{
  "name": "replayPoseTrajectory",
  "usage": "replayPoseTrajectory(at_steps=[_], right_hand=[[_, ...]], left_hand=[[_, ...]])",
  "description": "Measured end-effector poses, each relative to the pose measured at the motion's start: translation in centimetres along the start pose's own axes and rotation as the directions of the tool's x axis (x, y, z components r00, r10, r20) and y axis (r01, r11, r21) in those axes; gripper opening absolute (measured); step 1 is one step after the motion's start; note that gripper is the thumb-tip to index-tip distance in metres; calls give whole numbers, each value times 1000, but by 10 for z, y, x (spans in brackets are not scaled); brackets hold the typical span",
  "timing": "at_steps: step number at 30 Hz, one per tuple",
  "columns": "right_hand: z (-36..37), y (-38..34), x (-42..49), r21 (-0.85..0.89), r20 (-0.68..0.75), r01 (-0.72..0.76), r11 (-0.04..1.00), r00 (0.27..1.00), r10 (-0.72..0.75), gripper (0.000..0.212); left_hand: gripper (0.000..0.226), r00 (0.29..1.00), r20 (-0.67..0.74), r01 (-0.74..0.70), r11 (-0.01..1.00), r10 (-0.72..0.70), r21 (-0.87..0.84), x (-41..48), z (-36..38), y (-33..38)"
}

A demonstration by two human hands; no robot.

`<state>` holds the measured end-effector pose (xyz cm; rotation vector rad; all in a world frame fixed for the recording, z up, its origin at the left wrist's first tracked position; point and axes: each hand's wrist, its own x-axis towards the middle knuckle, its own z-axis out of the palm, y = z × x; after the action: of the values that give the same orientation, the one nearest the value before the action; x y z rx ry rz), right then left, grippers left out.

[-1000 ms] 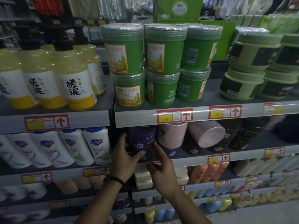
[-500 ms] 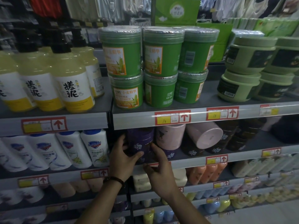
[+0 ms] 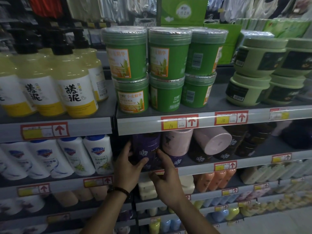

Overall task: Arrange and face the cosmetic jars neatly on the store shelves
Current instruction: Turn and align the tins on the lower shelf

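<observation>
Purple jar held between both hands on the second shelf down.

Through the head camera I see the purple jar (image 3: 145,146) standing upright at the left end of its shelf (image 3: 199,170), directly below the stacked green jars (image 3: 167,65). The left hand (image 3: 127,168) wraps the jar's left side, fingers curled behind it and thumb lying across the front. A dark beaded bracelet (image 3: 119,191) sits on that wrist. The right hand (image 3: 166,177) grasps the jar's right side, fingertips tucked between it and the upright pink jar (image 3: 177,142) just beside it, with the thumb low near the shelf lip. Another pink jar (image 3: 213,141) lies tipped over with its base facing me, leaning against dark brown jars (image 3: 236,146). White bottles (image 3: 98,154) stand to the left and yellow bottles (image 3: 74,88) above them.
</observation>
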<state>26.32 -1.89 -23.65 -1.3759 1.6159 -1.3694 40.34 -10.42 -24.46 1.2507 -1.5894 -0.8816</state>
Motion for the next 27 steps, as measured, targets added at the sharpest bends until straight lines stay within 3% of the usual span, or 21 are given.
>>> replayPoseTrajectory(at_steps=[6,10,15,20,27], right_hand=[[-1,3,-1,4,7,-25,1000,1000,25,79],[-7,5,-4,42,-82,-64,997,994,67,63],[-23,5,-8,86,-247,-38,996,967,59,34],[-42,0,-9,110,-377,27,994,926,17,27],[-68,-6,0,100,-399,60,993,917,-15,47]], left_hand=[[86,1000,-2,3,1000,-2,31,0,0,0],[87,997,-65,30,1000,-29,10,-7,4,-1],[45,958,-288,-5,1000,5,0,-32,15,16],[38,978,-199,-84,992,64,-90,-52,35,34],[57,991,-29,-137,982,134,-132,-63,58,54]])
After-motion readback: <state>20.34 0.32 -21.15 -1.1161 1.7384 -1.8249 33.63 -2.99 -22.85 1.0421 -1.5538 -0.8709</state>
